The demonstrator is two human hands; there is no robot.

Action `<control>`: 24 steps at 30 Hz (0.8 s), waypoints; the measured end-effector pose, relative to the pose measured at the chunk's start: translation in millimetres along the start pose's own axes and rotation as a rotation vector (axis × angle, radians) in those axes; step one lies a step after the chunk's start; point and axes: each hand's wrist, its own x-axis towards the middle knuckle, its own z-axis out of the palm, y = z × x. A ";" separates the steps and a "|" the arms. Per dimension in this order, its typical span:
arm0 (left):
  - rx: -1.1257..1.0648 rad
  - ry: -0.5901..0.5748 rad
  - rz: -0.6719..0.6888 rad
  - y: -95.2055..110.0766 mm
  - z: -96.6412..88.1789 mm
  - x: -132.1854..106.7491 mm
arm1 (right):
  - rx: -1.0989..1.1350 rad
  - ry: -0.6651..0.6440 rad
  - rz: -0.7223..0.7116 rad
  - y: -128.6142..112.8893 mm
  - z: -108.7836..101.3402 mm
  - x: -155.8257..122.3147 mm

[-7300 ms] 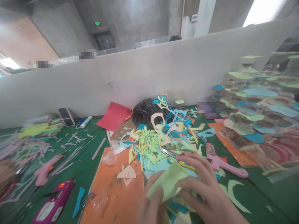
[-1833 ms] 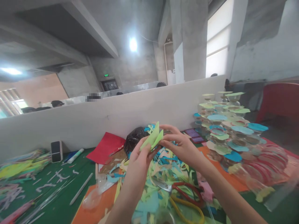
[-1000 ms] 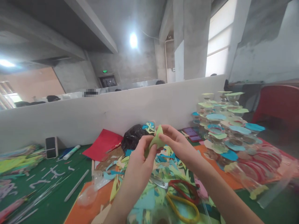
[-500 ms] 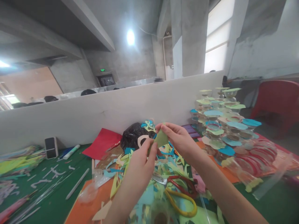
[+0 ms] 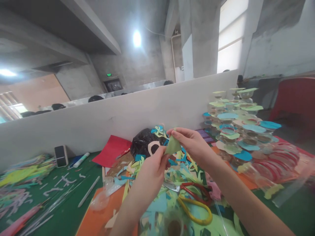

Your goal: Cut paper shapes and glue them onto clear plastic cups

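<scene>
A small folded piece of light green paper is held up between both hands, above a heap of cut scraps. My left hand pinches its lower left corner between thumb and fingers. At the top edge, my right hand grips it with thumb and fingertips. Below the hands lie scissors with one red and one yellow handle loop, their blades partly covered by paper. Coloured paper scraps in green, blue and cream spread around and under them.
On the right stand stacked clear plastic cups topped with coloured paper. A black plastic bag and red paper lie behind the scraps, before a white partition. On the left are a phone, a glue stick and pipe cleaners.
The view has shifted slightly, so the table things appear a little farther right. Both hands keep hold of the green paper, with little change in their grip.
</scene>
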 end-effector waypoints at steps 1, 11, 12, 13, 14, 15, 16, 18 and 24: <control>0.000 -0.026 -0.006 0.2 -2.0 -0.4 | 0.006 -0.003 -0.005 1.3 -0.1 0.6; -0.107 -0.064 0.003 -4.7 -13.5 1.3 | -0.183 -0.239 -0.074 -2.9 -4.6 -0.4; -0.114 -0.054 0.004 -4.2 -12.8 0.8 | -0.208 -0.289 -0.056 -3.1 -5.1 -1.4; -0.115 -0.049 -0.002 -3.3 -11.9 0.0 | -0.232 -0.314 -0.030 -2.9 -5.1 -2.3; -0.111 -0.049 -0.020 -2.1 -10.9 -0.8 | -0.252 -0.317 -0.009 -2.6 -4.6 -3.0; -0.106 -0.053 -0.044 -0.8 -9.8 -1.7 | -0.264 -0.306 0.002 -2.2 -3.8 -3.5; -0.102 -0.061 -0.067 0.5 -8.9 -2.3 | -0.270 -0.291 0.003 -1.9 -2.8 -3.8; -0.090 -0.076 -0.104 2.5 -7.4 -2.5 | -0.277 -0.259 0.000 -2.2 -1.2 -3.9; -0.090 -0.098 -0.097 -0.3 -6.1 2.9 | -0.231 -0.304 0.033 -8.2 -3.2 -3.9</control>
